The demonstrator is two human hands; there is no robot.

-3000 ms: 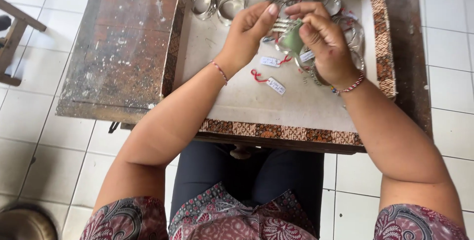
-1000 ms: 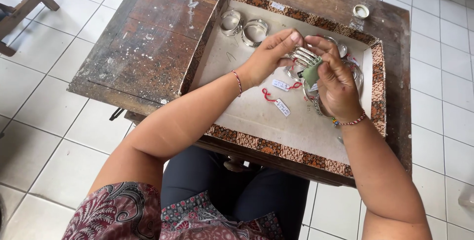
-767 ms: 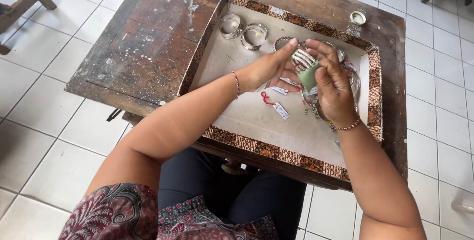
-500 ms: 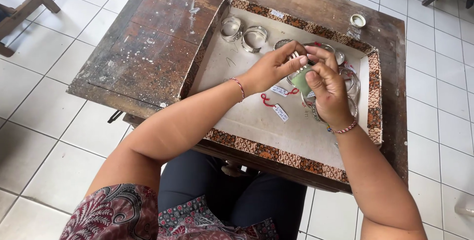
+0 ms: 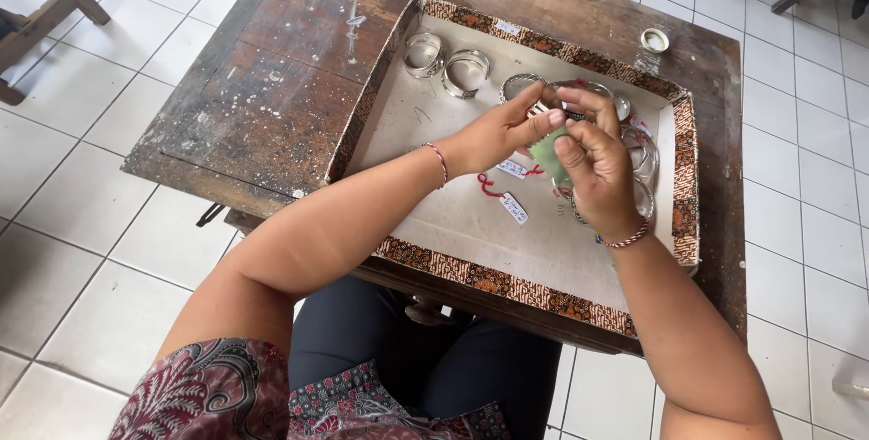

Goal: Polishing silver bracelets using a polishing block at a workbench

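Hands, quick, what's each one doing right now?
Left hand: fingers pinched on a silver bangle.
Right hand: closed on a green cloth.

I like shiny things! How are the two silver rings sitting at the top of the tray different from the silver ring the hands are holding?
The two silver rings lie loose on the tray floor, untouched, side by side; the held ring is lifted between the left hand and right hand. The two show fully; the held ring is partly hidden by fingers and a green cloth. All are silvery metal bands.
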